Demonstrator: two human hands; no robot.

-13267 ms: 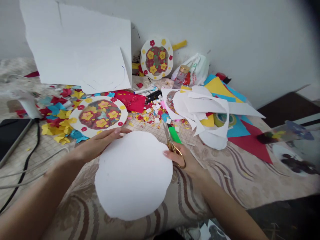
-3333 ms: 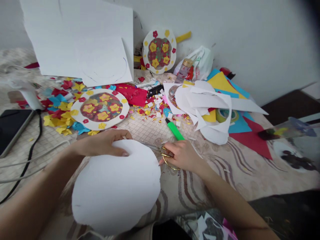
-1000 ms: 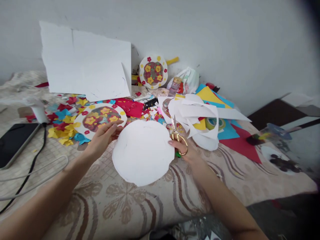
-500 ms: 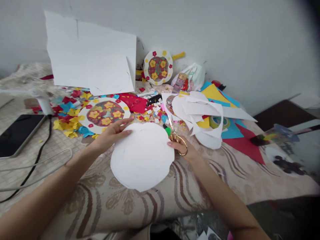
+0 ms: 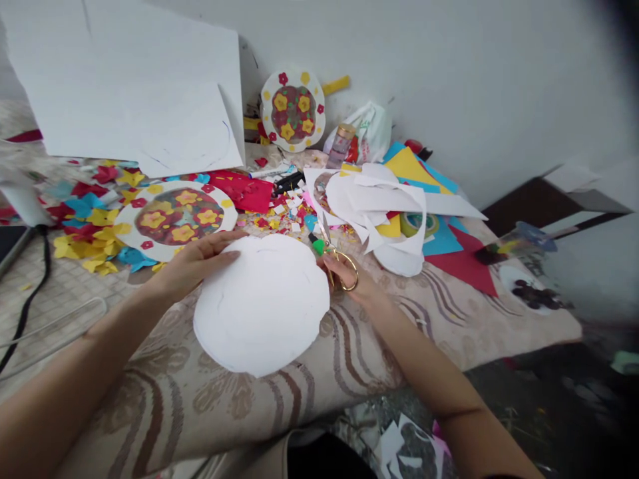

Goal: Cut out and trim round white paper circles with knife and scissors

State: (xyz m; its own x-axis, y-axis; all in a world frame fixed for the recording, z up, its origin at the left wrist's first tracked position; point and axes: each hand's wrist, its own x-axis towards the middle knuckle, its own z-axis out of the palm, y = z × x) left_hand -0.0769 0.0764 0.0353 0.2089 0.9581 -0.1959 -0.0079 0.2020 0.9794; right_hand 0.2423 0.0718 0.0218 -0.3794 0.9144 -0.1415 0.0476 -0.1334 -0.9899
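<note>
A roughly round, wavy-edged sheet of white paper (image 5: 262,309) lies flat between my hands, with faint pen lines on it. My left hand (image 5: 200,263) grips its upper left edge, thumb on top and fingers beneath. At the opposite edge, my right hand (image 5: 355,279) has gold-handled scissors (image 5: 353,259) around its fingers, the blades pointing away from me. The right fingertips are close to the paper's rim; whether they press on it I cannot tell. A green-capped bottle (image 5: 318,246) is just beside the scissors.
Behind the left hand lies a flower-decorated disc (image 5: 227,216) near yellow, red and blue paper flowers (image 5: 94,236). A similar fan (image 5: 267,83) leans on the wall by a large white board (image 5: 124,86). White paper offcuts (image 5: 389,199) and coloured sheets (image 5: 469,266) lie to the right.
The view has swung to the right, so everything on the table sits further left. Both hands keep their hold on the paper and scissors, with little other visible movement.
</note>
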